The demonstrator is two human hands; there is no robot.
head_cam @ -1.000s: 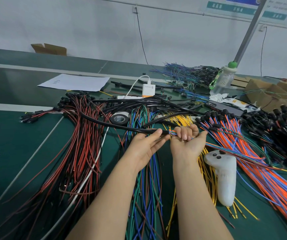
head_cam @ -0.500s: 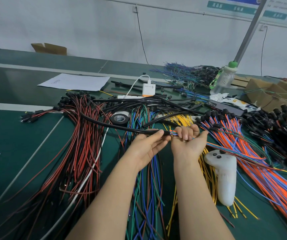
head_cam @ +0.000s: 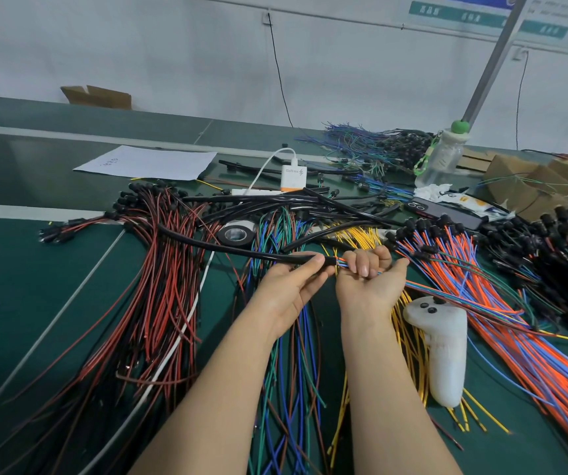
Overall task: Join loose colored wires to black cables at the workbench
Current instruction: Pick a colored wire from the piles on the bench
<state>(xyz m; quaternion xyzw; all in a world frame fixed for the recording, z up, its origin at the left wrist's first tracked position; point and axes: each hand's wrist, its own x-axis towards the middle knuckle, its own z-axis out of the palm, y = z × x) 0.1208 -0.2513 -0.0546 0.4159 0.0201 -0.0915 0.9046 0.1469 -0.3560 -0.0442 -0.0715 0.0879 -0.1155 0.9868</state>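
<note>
Head view, black cable (head_cam: 241, 251), colored wires (head_cam: 341, 264) protruding

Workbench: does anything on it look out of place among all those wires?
Yes: a white handheld controller lies across the yellow wires near the right hand, which grips colored wires while the left hand pinches a black cable. It is no wiring part. A phone charger and water bottle also sit beside the bundles.

Green workbench (head_cam: 36, 269) carries wire bundles (head_cam: 159, 286), tape roll (head_cam: 236, 234), paper (head_cam: 145, 162).
</note>
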